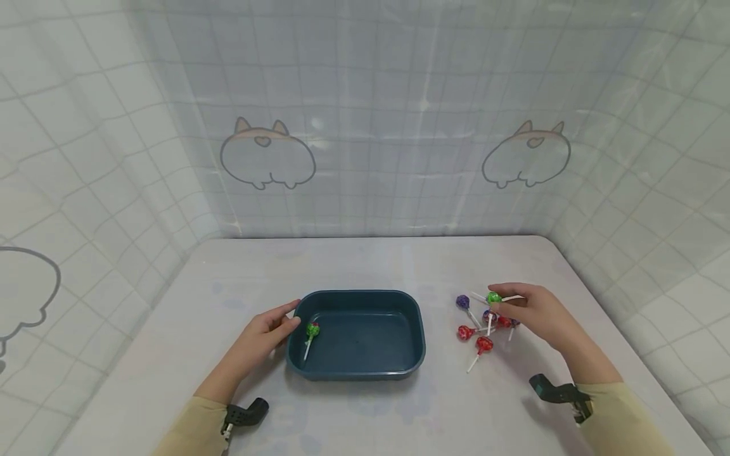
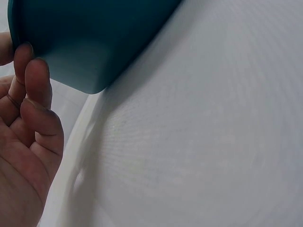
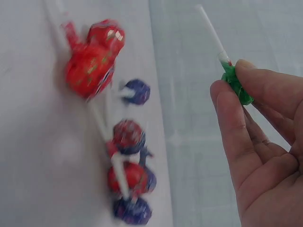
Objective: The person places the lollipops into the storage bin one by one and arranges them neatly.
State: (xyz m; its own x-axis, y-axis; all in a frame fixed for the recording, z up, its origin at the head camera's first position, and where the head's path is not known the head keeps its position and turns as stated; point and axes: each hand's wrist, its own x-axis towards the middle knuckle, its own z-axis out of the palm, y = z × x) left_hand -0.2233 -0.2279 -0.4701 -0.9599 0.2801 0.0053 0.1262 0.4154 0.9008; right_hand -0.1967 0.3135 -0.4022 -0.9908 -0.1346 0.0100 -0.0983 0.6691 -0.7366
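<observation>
A dark teal rectangular tray (image 1: 356,375) sits on the white table, with one green-wrapped lollipop (image 1: 312,330) lying inside near its left end. My left hand (image 1: 267,332) holds the tray by its left side; in the left wrist view its fingertips (image 2: 38,78) are against the tray's outer wall (image 2: 78,71). At the right, my right hand (image 1: 533,310) pinches another green lollipop (image 3: 239,87) by its wrapped head between thumb and index finger, the white stick pointing away. It is raised over a loose group of red and purple lollipops (image 1: 484,344).
The group includes a purple lollipop (image 1: 462,302) on its left edge and a red one (image 1: 465,332) below it, sticks crossing. The table (image 1: 365,263) ends at a hanging grid-patterned curtain (image 1: 399,126), which also encloses both sides.
</observation>
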